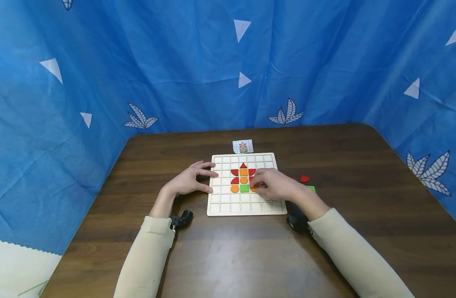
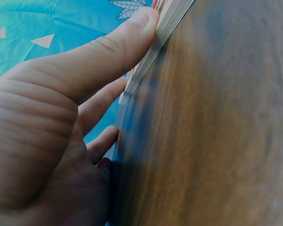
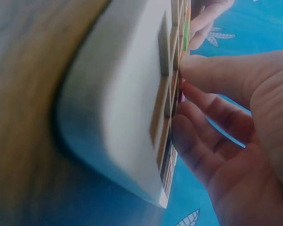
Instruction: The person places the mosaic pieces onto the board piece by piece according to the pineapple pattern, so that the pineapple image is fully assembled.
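Note:
A pale wooden grid board (image 1: 246,209) lies on the table with coloured pieces in its cells. Red pieces (image 1: 243,166), an orange square (image 1: 243,172), orange discs (image 1: 235,188) and a green square (image 1: 244,188) form a pattern. My right hand (image 1: 274,184) bends over the board's right half, thumb and fingers pinching an orange disc (image 1: 253,189) beside the green square; the fingers partly cover it. My left hand (image 1: 188,179) rests at the board's left edge with spread fingers. In the left wrist view the thumb (image 2: 137,28) touches that edge.
A small printed card (image 1: 242,146) with a similar pattern lies behind the board. Loose red pieces (image 1: 305,179) and a green piece (image 1: 312,188) lie right of it, partly hidden by the right arm. A blue curtain (image 1: 213,62) hangs behind the wooden table (image 1: 157,149).

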The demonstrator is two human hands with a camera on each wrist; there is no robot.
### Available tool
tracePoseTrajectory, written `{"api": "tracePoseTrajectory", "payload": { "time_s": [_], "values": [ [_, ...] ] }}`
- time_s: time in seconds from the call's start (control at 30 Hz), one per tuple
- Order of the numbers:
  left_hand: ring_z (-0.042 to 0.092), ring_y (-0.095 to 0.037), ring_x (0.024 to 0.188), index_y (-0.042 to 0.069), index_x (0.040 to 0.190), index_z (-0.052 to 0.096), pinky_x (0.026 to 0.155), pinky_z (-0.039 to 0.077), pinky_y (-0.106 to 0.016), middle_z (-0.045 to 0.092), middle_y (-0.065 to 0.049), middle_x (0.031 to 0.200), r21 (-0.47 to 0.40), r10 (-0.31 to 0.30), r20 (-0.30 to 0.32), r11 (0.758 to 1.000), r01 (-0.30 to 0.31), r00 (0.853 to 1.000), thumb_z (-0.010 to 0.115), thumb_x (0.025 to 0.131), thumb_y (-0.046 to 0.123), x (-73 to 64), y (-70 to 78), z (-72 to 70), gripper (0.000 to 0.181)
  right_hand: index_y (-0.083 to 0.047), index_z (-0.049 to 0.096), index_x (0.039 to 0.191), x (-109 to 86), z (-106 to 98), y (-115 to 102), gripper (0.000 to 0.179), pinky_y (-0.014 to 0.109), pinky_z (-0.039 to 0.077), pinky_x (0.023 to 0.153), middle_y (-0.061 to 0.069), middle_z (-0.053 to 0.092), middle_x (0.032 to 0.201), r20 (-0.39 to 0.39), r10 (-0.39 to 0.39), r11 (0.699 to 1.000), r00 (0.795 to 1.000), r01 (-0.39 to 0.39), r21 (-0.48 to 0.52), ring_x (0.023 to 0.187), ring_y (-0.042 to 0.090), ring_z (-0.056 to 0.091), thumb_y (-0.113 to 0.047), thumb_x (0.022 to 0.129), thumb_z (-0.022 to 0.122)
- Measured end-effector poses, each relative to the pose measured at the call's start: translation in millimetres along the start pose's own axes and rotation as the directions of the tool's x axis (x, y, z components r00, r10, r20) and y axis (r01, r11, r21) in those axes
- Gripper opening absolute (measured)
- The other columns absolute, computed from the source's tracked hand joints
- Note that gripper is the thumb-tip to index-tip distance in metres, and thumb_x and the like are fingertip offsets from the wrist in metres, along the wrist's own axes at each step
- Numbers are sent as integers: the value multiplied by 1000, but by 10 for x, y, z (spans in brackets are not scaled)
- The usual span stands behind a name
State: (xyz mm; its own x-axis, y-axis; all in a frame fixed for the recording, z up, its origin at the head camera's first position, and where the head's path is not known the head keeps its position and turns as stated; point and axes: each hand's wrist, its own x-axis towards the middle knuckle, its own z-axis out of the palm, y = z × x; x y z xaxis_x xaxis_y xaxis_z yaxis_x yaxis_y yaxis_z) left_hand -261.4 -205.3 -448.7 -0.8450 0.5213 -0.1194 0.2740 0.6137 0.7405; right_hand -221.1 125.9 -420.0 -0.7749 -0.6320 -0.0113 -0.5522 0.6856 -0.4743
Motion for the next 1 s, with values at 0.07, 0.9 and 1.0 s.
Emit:
{"api": "tracePoseTrajectory", "payload": {
  "time_s": [0.07, 0.9, 1.0],
  "values": [
    [7, -34, 160, 22, 128, 75, 125, 20, -63, 41, 0, 164, -2, 4, 1, 1000, -4, 1000, 90, 80, 28, -6, -3, 5, 51, -15, 80, 111, -25, -11, 4, 18, 37, 56, 95, -1, 71, 112, -1, -10, 1000, 1000, 10, 0, 104, 18, 62, -11, 93, 76],
    [9, -34, 160, 22, 128, 75, 126, 19, -63, 42, -1, 163, -1, 12, -7, 1000, -12, 1000, 90, 80, 28, -19, -10, 29, 50, -20, 77, 106, -1003, -333, 638, 22, 29, 58, 77, -5, 70, 106, -87, 91, 996, 992, -92, -4, 91, 14, 61, -8, 88, 81],
    [9, -34, 160, 22, 127, 75, 126, 18, -63, 42, 0, 163, 2, 13, -6, 1000, -13, 1000, 90, 80, 28, -10, -10, 23, 50, -22, 77, 105, -1115, -336, 667, 24, 23, 52, 69, -7, 70, 106, -81, 86, 996, 993, -85, 10, 83, 11, 57, -9, 86, 83]
  ]
}}
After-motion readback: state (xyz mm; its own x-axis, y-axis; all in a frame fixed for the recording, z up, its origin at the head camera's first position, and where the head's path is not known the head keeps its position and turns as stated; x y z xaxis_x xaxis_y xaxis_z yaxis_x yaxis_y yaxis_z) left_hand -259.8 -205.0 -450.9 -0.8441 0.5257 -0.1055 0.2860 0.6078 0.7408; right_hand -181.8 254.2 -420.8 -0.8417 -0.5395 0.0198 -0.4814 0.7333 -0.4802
